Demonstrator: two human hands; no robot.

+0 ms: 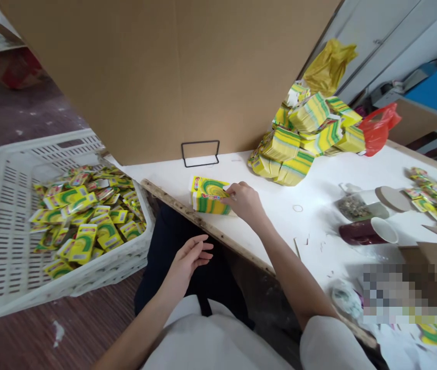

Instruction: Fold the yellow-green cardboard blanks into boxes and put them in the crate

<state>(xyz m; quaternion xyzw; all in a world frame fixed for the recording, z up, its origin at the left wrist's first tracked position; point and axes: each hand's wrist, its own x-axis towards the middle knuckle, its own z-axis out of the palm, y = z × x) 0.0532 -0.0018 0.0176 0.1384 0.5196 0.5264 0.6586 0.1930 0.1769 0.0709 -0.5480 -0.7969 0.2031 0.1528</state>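
On the white table near its front edge stands a stack of yellow and green printed cards (207,196). My right hand (243,199) reaches across to the stack's right end, thumb and fingers pinched at the top card there. Whether the pinch takes one card or more is hidden by the fingers. Over my lap, my left hand (192,256) hangs with fingers loosely stretched and nothing in it. Just behind the stack, a thin black wire frame (201,165) stands against a large cardboard sheet or box (179,77).
At left, a white plastic basket (6,154) holds many yellow packaged pieces (83,241). Bundled card stacks (295,146) pile up at the back right. A maroon cup (360,232) and a jar (364,204) lie tipped on the right. A rubber band (297,208) lies mid-table.
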